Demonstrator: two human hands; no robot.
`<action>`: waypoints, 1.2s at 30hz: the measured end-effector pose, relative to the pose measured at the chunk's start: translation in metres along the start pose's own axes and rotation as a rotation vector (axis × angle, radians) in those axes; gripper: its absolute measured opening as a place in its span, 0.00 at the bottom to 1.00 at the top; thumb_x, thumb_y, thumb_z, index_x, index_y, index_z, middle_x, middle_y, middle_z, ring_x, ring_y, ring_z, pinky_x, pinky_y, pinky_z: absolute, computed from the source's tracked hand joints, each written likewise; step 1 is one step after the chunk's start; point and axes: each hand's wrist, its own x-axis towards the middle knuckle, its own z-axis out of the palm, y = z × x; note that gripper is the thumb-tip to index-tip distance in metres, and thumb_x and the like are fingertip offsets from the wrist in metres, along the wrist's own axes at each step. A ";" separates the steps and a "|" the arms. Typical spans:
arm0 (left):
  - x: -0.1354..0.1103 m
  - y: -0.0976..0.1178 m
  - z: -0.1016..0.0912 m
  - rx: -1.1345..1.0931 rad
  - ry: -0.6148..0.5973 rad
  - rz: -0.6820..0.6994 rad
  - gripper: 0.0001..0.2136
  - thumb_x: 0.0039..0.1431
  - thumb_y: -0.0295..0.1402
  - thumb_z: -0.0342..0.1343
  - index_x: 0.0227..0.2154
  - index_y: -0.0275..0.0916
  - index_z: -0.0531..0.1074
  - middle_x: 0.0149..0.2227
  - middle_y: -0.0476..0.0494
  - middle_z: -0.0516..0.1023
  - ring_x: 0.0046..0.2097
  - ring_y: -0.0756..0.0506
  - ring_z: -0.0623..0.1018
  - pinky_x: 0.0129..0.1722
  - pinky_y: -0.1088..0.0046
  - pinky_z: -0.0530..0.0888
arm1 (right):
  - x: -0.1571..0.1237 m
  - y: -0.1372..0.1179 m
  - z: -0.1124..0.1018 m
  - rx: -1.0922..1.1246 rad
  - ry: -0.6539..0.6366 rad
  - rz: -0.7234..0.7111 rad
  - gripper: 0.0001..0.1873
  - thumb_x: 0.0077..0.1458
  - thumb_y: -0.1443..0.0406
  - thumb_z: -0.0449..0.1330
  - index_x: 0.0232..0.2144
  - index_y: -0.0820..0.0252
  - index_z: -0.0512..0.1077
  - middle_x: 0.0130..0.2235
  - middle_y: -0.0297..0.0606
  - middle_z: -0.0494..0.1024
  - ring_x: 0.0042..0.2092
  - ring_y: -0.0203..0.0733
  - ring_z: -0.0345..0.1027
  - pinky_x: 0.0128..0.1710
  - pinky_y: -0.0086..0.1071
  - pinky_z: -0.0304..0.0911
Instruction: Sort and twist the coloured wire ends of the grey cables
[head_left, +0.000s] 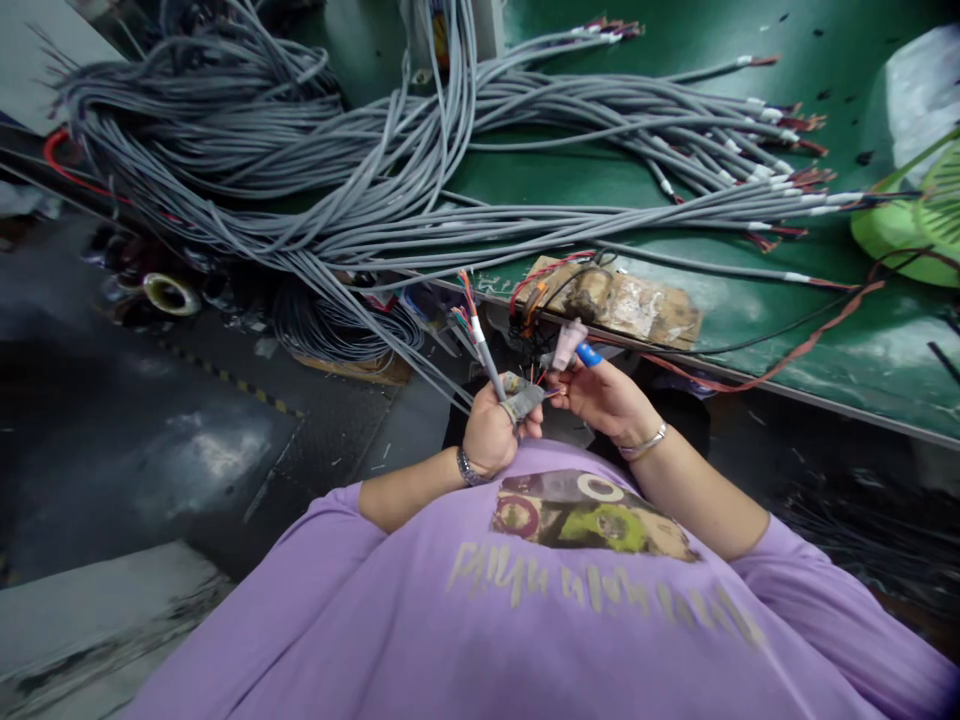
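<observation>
My left hand (489,436) is closed around a grey cable (491,372). The cable's stripped end points up, its orange, green and other coloured wires fanned out above a white band. Grey wrapping (523,401) covers fingers of this hand. My right hand (609,400) is close beside it, fingers pinched on thin reddish wire ends (556,391) between the two hands. One of its fingers wears a blue finger cot (589,354), and another has a pale pink wrap (570,343). The fingertips partly hide where the wires meet.
A large bundle of grey cables (352,225) lies across the green table (817,330), stripped ends to the right. A stained wooden block (637,305) with wires sits at the table edge. A green fan (874,235) stands right. Coiled cable (337,325) lies below the table.
</observation>
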 end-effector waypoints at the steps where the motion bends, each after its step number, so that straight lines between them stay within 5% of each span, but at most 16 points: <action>1: 0.001 0.000 0.000 -0.004 -0.005 0.001 0.20 0.41 0.44 0.69 0.25 0.38 0.64 0.19 0.53 0.73 0.16 0.54 0.69 0.14 0.81 0.59 | -0.002 0.000 -0.002 -0.018 -0.016 0.000 0.18 0.46 0.52 0.70 0.31 0.59 0.75 0.30 0.34 0.78 0.29 0.34 0.69 0.31 0.29 0.69; 11: 0.002 -0.001 0.002 0.051 -0.008 -0.020 0.21 0.41 0.44 0.70 0.23 0.37 0.65 0.18 0.51 0.73 0.15 0.53 0.70 0.14 0.81 0.59 | -0.004 -0.002 0.012 -0.277 0.022 -0.085 0.17 0.36 0.61 0.76 0.26 0.63 0.75 0.24 0.32 0.75 0.24 0.31 0.65 0.25 0.26 0.62; 18: 0.011 -0.003 -0.007 0.273 -0.268 -0.170 0.17 0.45 0.43 0.68 0.22 0.34 0.71 0.20 0.42 0.77 0.19 0.48 0.76 0.16 0.79 0.66 | -0.006 0.004 0.014 -0.410 0.012 -0.201 0.14 0.40 0.61 0.74 0.25 0.63 0.75 0.24 0.34 0.77 0.24 0.33 0.66 0.25 0.29 0.62; 25: 0.013 -0.003 -0.004 0.074 -0.084 -0.130 0.20 0.41 0.45 0.70 0.24 0.36 0.67 0.20 0.47 0.76 0.18 0.49 0.75 0.17 0.79 0.67 | -0.013 0.005 0.003 -0.385 0.112 -0.181 0.17 0.42 0.58 0.73 0.33 0.59 0.75 0.27 0.31 0.75 0.28 0.34 0.67 0.28 0.30 0.66; 28: 0.016 -0.005 -0.004 0.049 -0.076 -0.122 0.21 0.41 0.47 0.70 0.24 0.37 0.66 0.20 0.47 0.76 0.19 0.48 0.76 0.17 0.78 0.68 | -0.017 0.011 0.008 -0.426 0.101 -0.253 0.19 0.44 0.54 0.73 0.30 0.59 0.72 0.24 0.31 0.73 0.25 0.33 0.64 0.24 0.28 0.60; 36: 0.021 0.009 -0.020 0.232 -0.311 -0.186 0.18 0.42 0.43 0.71 0.24 0.34 0.71 0.22 0.41 0.78 0.22 0.47 0.78 0.25 0.73 0.76 | -0.013 0.011 0.011 -0.544 0.112 -0.389 0.17 0.42 0.54 0.73 0.27 0.59 0.74 0.24 0.31 0.73 0.25 0.33 0.61 0.25 0.30 0.57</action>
